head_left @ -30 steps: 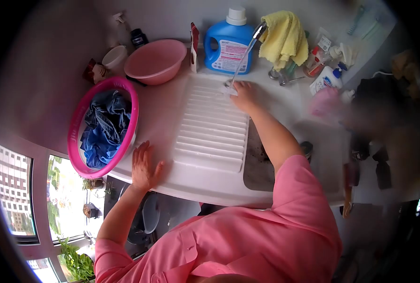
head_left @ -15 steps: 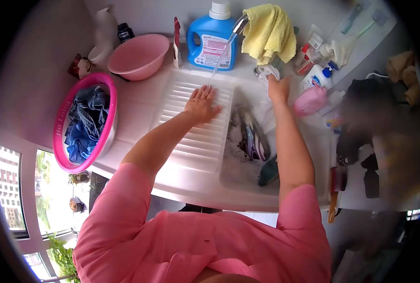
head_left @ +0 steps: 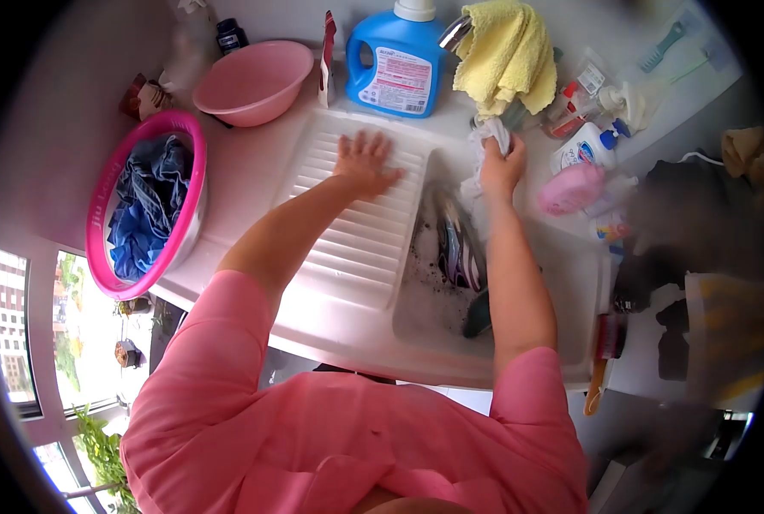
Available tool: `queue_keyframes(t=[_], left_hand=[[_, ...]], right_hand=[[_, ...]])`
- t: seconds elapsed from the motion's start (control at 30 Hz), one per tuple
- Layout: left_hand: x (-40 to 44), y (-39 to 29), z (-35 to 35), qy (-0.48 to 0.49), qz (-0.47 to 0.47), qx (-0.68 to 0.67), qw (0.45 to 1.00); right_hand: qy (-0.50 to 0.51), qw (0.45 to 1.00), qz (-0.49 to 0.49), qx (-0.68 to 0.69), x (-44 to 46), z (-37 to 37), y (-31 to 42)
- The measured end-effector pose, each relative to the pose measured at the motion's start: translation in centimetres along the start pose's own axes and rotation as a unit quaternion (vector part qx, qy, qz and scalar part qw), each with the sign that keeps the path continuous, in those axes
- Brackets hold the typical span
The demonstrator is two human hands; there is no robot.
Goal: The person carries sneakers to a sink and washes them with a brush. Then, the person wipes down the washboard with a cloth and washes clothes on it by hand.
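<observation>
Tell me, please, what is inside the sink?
Inside the sink are cloudy water, a dark striped thing, perhaps a shoe, and part of a dark green thing. The right forearm and the white cloth in the right hand cover some of it; what lies beneath cannot be seen.

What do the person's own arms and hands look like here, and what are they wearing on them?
The left hand and right hand are bare, without gloves. The forearms are uncovered too, with no watch or bracelet visible. Short, loose, plain pink sleeves cover the upper arms.
</observation>
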State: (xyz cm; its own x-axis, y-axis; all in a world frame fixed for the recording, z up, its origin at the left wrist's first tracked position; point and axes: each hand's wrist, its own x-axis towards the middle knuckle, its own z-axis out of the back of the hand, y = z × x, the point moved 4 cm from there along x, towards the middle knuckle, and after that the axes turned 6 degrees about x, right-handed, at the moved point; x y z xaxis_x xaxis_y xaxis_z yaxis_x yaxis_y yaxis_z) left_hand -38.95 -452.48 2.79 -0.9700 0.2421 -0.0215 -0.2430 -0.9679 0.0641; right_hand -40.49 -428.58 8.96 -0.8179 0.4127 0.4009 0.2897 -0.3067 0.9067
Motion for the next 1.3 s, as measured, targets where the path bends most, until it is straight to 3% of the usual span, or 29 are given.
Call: queue_keyframes(t=[0.03,0.2,0.27,0.3,0.37,0.4,0.47,0.5,0.53,0.63,0.7,0.73,0.83,0.97,1.03,1.07,1.17,1.3], left_hand=[[-0.6,-1.2,0.1,0.024,-0.029,0.016,0.999],[-4.4,-4.5,0.2,-0.038,-0.137,0.006,0.990],[-7.7,-4.3,0.8,-0.158,-0.235,-0.071,0.956],[-9.1,-3.5,1.1,-0.158,-0.224,-0.072,0.959],[-11.9,-2.3,1.7,-0.147,-0.247,-0.084,0.954],[-12.8,-1.5,1.1,-0.139,-0.236,-0.092,0.957],[-15.0,0.2,1.4,-0.132,-0.214,-0.087,0.964],[-16.0,1.1,1.6,-0.126,-0.203,-0.078,0.968],[-16.8,2.1,1.4,-0.127,-0.192,-0.078,0.970],[-19.3,4.1,1.3,-0.144,-0.139,-0.097,0.975],[-20.5,5.0,1.0,-0.107,-0.087,-0.092,0.986],[-20.9,5.3,0.7,-0.066,-0.047,-0.086,0.993],[-21.4,4.6,1.4,-0.078,-0.005,-0.085,0.993],[-21.5,4.8,1.9,-0.075,0.018,-0.117,0.990],[-21.6,5.0,2.2,-0.124,0.041,-0.175,0.976],[-21.7,5.4,1.3,-0.140,0.083,-0.180,0.970],[-22.3,6.1,1.6,-0.202,0.143,-0.243,0.938],[-22.2,6.0,0.7,-0.220,0.124,-0.214,0.944]], right_hand=[[0.005,1.000,0.000,0.000,-0.3,-0.6,-0.7],[0.033,0.999,0.033,-0.014,-0.5,-4.0,-1.8],[0.043,0.997,0.039,-0.044,0.5,-5.6,-1.5],[0.015,0.996,0.074,-0.057,1.1,-6.5,-0.9],[0.089,0.991,-0.091,0.036,2.0,-7.7,2.7],[0.077,0.995,0.056,-0.036,5.1,-9.2,-0.5],[-0.003,0.977,0.168,-0.131,5.8,-10.8,-0.4],[0.081,0.967,0.209,-0.123,6.6,-11.4,-1.1],[0.075,0.974,0.163,-0.135,7.5,-11.6,-4.3],[0.067,0.985,0.092,-0.127,2.1,-10.5,-2.5],[0.134,0.951,0.239,-0.143,-3.0,-10.1,-2.1],[0.211,0.932,0.259,-0.141,-5.4,-10.4,-1.4],[0.378,0.855,0.340,-0.105,-10.3,-13.8,1.1],[0.458,0.815,0.310,-0.172,-10.0,-22.1,2.1],[0.489,0.778,0.291,-0.268,-10.3,-24.7,1.1],[0.501,0.772,0.302,-0.251,-10.9,-25.6,1.2],[0.499,0.767,0.309,-0.261,-13.0,-24.1,1.7],[0.503,0.721,0.399,-0.261,-16.4,-21.3,3.6]])
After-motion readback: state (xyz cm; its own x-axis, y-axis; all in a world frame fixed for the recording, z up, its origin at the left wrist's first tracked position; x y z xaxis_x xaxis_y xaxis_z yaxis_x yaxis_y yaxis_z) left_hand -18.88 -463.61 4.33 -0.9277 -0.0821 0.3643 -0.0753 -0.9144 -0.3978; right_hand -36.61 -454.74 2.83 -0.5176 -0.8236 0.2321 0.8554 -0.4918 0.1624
